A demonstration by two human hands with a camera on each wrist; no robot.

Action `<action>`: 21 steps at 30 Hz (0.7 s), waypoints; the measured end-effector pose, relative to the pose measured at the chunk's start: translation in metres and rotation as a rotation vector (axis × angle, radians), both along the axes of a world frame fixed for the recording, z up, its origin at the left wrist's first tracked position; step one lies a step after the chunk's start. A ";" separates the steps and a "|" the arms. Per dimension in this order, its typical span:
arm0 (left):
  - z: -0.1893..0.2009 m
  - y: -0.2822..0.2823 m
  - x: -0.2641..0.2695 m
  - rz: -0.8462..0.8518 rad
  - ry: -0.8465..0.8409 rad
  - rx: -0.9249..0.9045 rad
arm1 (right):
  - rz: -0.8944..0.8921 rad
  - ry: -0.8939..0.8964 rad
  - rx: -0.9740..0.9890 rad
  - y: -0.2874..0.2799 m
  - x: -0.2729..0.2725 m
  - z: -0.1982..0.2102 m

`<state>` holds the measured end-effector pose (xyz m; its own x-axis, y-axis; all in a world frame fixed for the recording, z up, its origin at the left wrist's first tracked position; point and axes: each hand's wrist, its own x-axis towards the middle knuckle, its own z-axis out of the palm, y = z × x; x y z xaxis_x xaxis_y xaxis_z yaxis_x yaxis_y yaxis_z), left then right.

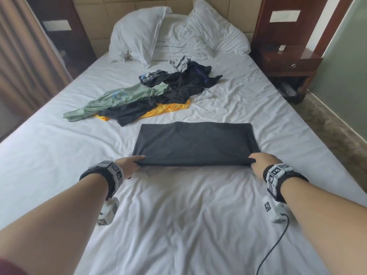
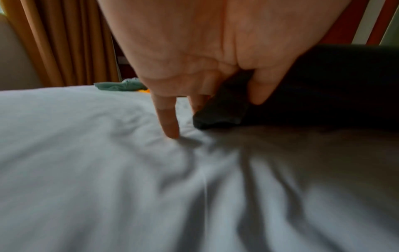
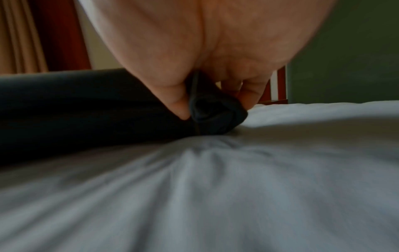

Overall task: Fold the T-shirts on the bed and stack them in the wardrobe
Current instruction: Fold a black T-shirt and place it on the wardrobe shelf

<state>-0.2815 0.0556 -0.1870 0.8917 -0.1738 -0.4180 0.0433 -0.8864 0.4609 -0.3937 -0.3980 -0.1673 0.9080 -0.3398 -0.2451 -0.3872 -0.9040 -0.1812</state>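
Your two forearms reach out over the white bed (image 1: 178, 215), each wrist wearing a black strap with a marked white block. Your left hand (image 1: 128, 164) pinches the near left corner of the dark T-shirt (image 1: 195, 143), thumb on top and fingers under the fabric; in the left wrist view one finger (image 2: 169, 122) points down and touches the sheet beside the cloth. Your right hand (image 1: 261, 162) grasps the near right corner the same way, and the right wrist view shows the bunched corner caught between thumb and fingers. The near edge of the shirt is lifted slightly off the sheet between your hands, while the rest lies flat as a wide folded rectangle in the middle of the bed.

Just beyond its far edge sits a loose pile of unfolded clothes (image 1: 174, 92): a pale green T-shirt (image 1: 119, 100) spread toward the left, a yellow one (image 1: 168, 109) showing from under black garments, and a grey piece at the back. Farther on, two rumpled white pillows (image 1: 178, 34) lean against the padded headboard (image 1: 228, 8). A dark wooden nightstand (image 1: 288, 62) stands to the right of the bed, and brown curtains (image 1: 25, 56) hang on the left.
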 end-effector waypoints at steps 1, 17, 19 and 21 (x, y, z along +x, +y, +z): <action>0.010 0.000 0.000 0.043 -0.039 -0.046 | -0.016 -0.031 -0.016 0.001 -0.001 0.010; 0.287 0.023 -0.106 0.339 -0.165 -0.639 | 0.107 -0.314 -0.165 -0.008 -0.104 0.287; 0.285 0.026 -0.116 0.338 -0.165 -0.640 | 0.090 -0.234 -0.159 -0.002 -0.117 0.290; 0.260 0.027 -0.124 0.337 -0.112 -0.608 | 0.100 -0.136 -0.148 0.000 -0.123 0.271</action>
